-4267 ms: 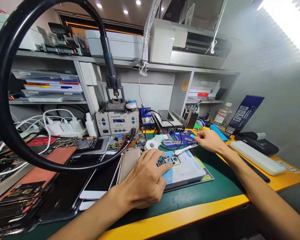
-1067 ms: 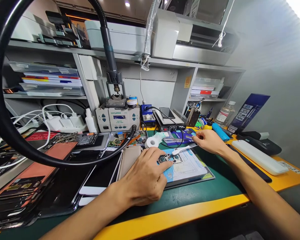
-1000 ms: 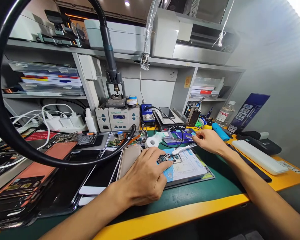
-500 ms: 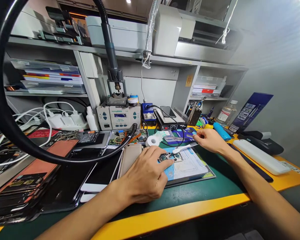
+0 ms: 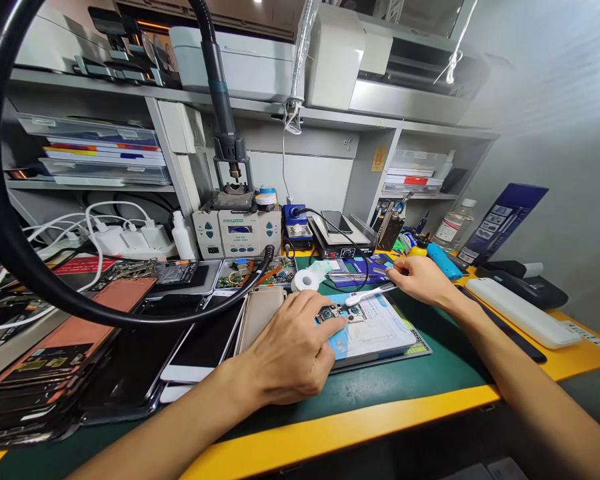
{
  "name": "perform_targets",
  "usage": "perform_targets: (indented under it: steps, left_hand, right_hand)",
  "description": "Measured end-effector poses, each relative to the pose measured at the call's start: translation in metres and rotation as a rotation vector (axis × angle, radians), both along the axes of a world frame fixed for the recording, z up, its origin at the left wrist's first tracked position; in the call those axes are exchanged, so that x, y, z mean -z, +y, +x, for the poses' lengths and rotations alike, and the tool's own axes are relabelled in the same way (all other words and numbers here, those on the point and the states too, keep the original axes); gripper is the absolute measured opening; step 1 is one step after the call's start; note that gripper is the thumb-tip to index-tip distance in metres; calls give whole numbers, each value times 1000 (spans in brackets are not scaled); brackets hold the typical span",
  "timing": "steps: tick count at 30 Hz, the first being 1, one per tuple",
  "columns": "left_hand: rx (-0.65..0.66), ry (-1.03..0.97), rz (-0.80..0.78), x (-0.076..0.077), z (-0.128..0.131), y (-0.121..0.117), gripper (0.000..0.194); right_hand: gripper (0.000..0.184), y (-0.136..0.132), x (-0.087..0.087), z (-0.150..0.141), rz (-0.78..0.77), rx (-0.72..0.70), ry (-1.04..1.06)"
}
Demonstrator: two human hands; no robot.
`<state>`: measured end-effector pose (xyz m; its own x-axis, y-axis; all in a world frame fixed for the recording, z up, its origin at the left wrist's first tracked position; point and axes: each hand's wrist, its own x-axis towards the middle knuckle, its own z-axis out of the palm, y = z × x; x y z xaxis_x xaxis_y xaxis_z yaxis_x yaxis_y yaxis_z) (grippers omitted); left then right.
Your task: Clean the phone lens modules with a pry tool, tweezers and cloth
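My left hand (image 5: 295,350) lies over the left side of a white-and-blue box (image 5: 380,333), its fingers curled down on a small metal part with round dark lenses, which looks like a phone camera module (image 5: 355,315). The fingers partly cover that part. On the right, my right hand (image 5: 420,280) pinches the far end of a slim white brush, like a toothbrush (image 5: 373,295). Its white head rests at or just above the lenses; contact is hard to tell. A roll of white tape (image 5: 307,281) stands just beyond my left fingers.
Several phones and phone shells (image 5: 125,360) crowd the left of the green mat (image 5: 380,387). A thick black hose (image 5: 150,321) loops across from the hot-air station (image 5: 240,233). Behind the box sits a heating plate (image 5: 343,243). A clear bottle (image 5: 453,223) and white case (image 5: 523,313) stand right.
Both hands, the camera module and the brush stay in nearly the same place. Only a slight shift of the whole view shows.
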<state>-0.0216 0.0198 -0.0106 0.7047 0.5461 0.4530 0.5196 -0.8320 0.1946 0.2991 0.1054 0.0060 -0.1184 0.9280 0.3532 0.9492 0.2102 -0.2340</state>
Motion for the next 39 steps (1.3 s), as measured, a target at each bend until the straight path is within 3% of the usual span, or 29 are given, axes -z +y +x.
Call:
perform_targets:
  steps: [39]
  left_hand:
    - [-8,-4,5,-2,0,0,43]
  right_hand:
    - [36,-3,-6,-1,-20,36,8]
